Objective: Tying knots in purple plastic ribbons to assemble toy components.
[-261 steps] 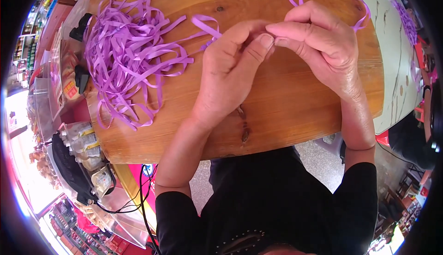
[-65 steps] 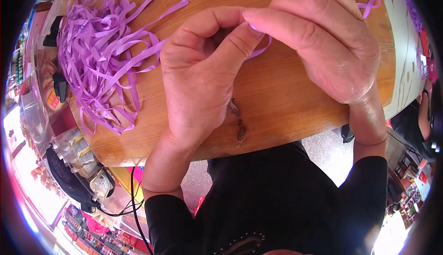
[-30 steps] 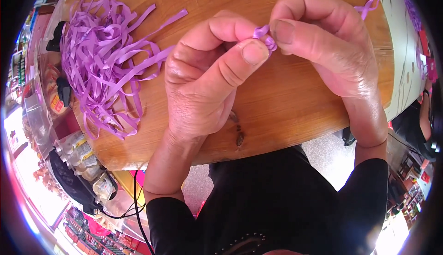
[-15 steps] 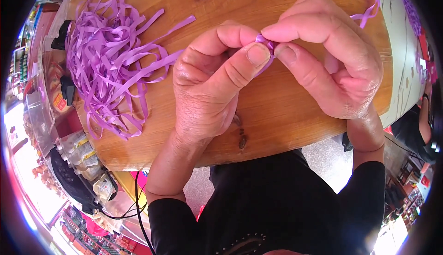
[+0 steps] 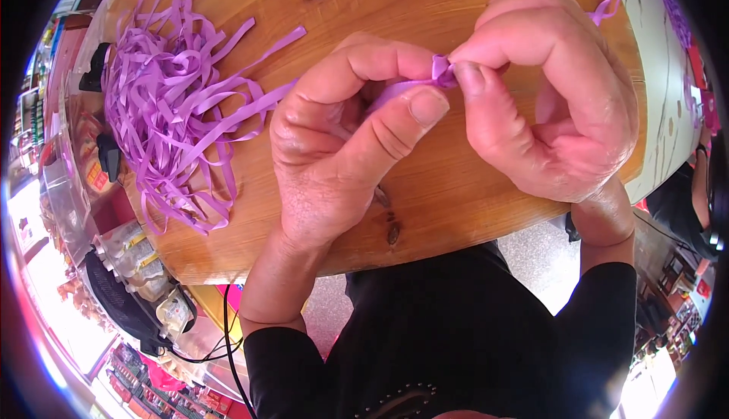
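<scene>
Between my fingertips, above the wooden table, is a purple ribbon with a small knot or fold in it. My left hand has its thumb and forefinger closed round the ribbon beside the knot, and a length of it runs back into the palm. My right hand pinches the other side of the knot between thumb and forefinger. A loose tangled heap of purple ribbons lies on the table to the left, some ends reaching toward my left hand.
More purple ribbon lies at the table's far right. A white marbled surface adjoins it there. Past the left edge are a dark mesh item, clear plastic packets and a black cable. Another person's arm shows at far right.
My left thumb has shifted down off the knot, so the knot and a strand across the left hand now show. My right hand has moved slightly right. The view has shifted a little.
</scene>
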`<state>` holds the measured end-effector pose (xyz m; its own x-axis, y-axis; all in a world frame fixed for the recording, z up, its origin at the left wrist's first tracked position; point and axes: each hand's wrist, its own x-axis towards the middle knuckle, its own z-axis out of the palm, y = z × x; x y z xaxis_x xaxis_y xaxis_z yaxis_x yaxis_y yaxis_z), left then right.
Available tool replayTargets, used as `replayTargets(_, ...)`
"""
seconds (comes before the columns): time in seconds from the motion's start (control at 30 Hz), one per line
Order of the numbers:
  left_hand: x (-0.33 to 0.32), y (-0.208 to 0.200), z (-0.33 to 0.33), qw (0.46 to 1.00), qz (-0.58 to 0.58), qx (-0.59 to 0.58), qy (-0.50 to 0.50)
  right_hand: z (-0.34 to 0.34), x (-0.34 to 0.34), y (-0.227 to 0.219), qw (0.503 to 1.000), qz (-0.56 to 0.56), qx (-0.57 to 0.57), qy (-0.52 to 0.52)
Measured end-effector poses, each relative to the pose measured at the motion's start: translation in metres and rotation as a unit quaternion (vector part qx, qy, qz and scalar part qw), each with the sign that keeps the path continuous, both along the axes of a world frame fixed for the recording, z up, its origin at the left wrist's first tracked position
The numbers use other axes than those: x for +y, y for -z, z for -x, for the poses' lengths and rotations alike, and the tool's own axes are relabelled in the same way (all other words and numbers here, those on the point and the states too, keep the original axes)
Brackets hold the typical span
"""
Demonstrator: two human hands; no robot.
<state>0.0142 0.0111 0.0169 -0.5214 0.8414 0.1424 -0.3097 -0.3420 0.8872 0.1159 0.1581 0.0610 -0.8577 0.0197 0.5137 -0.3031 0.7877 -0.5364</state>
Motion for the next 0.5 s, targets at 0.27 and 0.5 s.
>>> replayTargets(0.27, -0.005, -0.011, -0.006, 0.996, 0.059, 0.008, -0.066, 0.007, 0.002, 0.001, 1.0, -0.012, 0.005, 0.009)
replayTargets(0.5, -0.005, -0.01, -0.004, 0.995, 0.052, 0.025, -0.08, 0.002, 0.007, 0.001, 1.0, -0.023, 0.01, 0.011)
